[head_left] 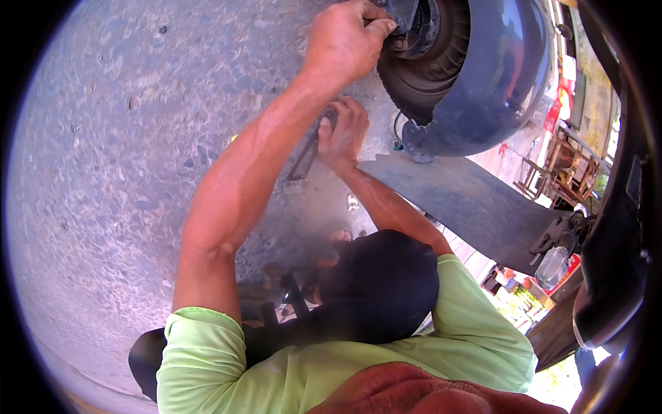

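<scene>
My left hand (348, 41) reaches up to a dark metal part (407, 17) inside a glossy dark curved shell (503, 83), with thumb and fingers pinched at the part's edge. The shell looks like a vehicle fender; its lower edge is jagged, and a ribbed dark inner surface (448, 58) shows inside. Lower down and closer to me, my right hand (347, 131) curls its fingers round the top of a dark, narrow metal piece (302, 160) near the ground. Its kind I cannot make out, since the fingers cover its upper end.
Rough, stony concrete ground (124, 152) spreads to the left. A wide grey flap (469, 200) slants from the shell toward a clear lamp (553, 268) at the right. Dark, blurred tools (293, 293) lie by my dark-clothed knee (386, 283). A wooden frame (569, 162) stands farther off.
</scene>
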`<state>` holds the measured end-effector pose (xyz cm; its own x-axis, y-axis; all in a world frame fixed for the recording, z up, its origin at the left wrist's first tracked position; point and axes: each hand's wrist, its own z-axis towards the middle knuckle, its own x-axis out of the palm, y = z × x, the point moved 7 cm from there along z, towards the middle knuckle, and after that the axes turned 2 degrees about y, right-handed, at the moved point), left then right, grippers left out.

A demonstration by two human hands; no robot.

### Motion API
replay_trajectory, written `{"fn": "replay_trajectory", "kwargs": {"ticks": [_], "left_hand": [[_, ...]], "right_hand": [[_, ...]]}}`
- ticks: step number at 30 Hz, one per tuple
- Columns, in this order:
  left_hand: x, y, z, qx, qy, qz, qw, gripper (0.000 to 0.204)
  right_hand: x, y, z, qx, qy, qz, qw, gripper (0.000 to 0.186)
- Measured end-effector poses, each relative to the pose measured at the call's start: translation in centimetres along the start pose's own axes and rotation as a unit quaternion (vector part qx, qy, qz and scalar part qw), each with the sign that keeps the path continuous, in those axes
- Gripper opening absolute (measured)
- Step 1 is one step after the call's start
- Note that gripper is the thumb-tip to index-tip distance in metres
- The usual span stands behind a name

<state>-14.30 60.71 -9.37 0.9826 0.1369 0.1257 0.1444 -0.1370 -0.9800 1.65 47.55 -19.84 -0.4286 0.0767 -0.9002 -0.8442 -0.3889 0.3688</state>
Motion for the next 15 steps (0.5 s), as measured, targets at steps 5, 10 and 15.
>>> {"fn": "replay_trajectory", "kwargs": {"ticks": [5, 10, 15], "left_hand": [[0.6, 1.4, 0.2, -0.035, -0.021, -0.043, 0.998, 0.018], [1.4, 1.9, -0.7, -0.068, -0.001, -0.095, 0.993, 0.027], [1.5, 1.6, -1.1, -0.077, -0.015, -0.118, 0.99, 0.026]], "right_hand": [[0.0, 0.1, 0.2, 0.007, 0.007, 0.004, 1.0, 0.039], [-0.2, 0.0, 0.1, 0.004, -0.006, 0.005, 1.0, 0.039], [-0.2, 0.1, 0.1, 0.003, -0.009, 0.002, 1.0, 0.038]]}}
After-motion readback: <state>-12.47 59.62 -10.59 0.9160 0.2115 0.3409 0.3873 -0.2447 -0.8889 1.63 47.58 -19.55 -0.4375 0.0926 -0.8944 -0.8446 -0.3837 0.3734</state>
